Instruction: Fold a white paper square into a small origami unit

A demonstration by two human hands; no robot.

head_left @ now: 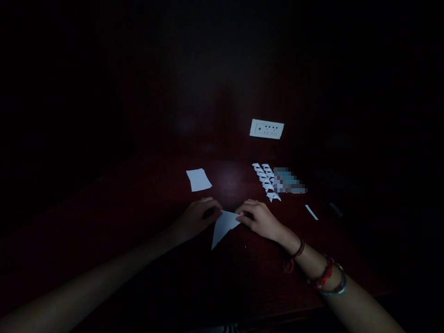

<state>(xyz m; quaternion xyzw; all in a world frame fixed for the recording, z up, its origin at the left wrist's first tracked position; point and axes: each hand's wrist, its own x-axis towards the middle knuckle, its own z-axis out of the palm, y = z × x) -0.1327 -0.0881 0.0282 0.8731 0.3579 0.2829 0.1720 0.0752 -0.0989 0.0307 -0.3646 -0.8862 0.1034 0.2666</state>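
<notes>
A white paper piece [224, 226], folded to a pointed triangle, lies on the dark red table [138, 222] between my hands. My left hand [197, 217] presses its upper left corner with curled fingers; a ring shows on one finger. My right hand [258, 218] pinches the paper's upper right edge, fingers bent together. Red thread bands and a bracelet circle my right wrist [326, 277].
A small white sheet [199, 179] lies beyond my left hand. A row of several folded white paper pieces [266, 181] sits beyond my right hand, beside a blurred object [289, 181]. A thin paper strip [311, 212] lies right. A white wall socket [266, 129] shows behind. The room is very dark.
</notes>
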